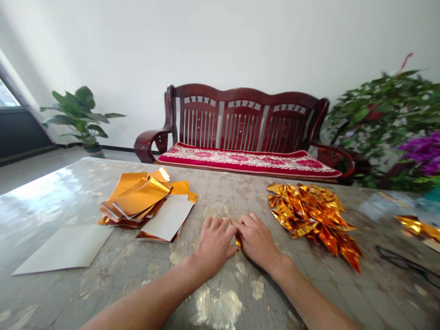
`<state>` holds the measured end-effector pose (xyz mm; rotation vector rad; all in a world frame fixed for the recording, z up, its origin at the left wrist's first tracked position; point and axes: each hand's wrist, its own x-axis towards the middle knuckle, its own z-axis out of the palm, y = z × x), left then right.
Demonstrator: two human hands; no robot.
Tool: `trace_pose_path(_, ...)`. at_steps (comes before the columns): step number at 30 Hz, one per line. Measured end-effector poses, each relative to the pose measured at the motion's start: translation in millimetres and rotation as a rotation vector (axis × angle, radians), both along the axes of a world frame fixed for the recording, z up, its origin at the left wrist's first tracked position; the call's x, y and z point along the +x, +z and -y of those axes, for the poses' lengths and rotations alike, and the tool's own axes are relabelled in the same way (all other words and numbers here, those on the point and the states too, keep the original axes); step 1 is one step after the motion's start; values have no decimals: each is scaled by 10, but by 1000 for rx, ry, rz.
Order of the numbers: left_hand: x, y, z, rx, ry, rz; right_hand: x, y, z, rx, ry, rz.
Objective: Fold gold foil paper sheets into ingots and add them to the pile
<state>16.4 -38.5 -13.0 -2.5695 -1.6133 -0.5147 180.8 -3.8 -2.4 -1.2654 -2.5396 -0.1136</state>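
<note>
My left hand [216, 240] and my right hand [256, 237] meet at the middle of the table, fingertips together. Between them a small piece of gold foil paper [238, 243] shows, mostly covered by my fingers. Both hands are closed on it against the tabletop. Left of my hands lies a loose stack of gold foil sheets [140, 197], with a sheet showing its white back [168, 217] at its near side. To the right is a heap of folded gold foil pieces [309, 213], crumpled and pointed in shape.
One pale sheet [65, 247] lies flat at the left. Black-framed glasses [409, 266], more gold foil [417, 227] and clear plastic [387, 204] are at the right. Beyond the patterned table [113, 293] stands a wooden bench [240, 123], with potted plants [84, 114] either side.
</note>
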Motion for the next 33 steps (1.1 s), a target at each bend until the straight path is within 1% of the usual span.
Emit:
trace_pose_path(5,-13,-26,-2,0,6,2,29,20,-33,-74,61,-39)
trace_pose_path(9,-16,21,37,25,-4,1,65,27,-93,-151,103,-74)
trace_pose_path(11,-9,52,65,49,-60,-2,70,35,-113,-176,103,-86)
trace_pose_path(14,3,66,93,87,-179,-13,66,57,-125,-216,110,-102)
trace_pose_path(16,8,54,98,86,-246,-29,68,77,-132,-231,120,-100)
trace_pose_path(18,10,40,97,60,-284,-57,75,98,-142,-244,125,-88)
trace_pose_path(20,11,35,99,46,-276,-86,87,116,-153,-267,123,-75)
trace_pose_path(24,13,53,108,66,-245,-108,121,130,-169,-293,97,-72)
trace_pose_path(27,-1,64,95,68,-226,-132,160,110,-179,-268,72,-63)
trace_pose_path(30,-37,64,58,35,-178,-154,205,73,-186,-239,67,-61)
trace_pose_path(33,-66,61,24,6,-163,-167,233,40,-184,-225,44,-74)
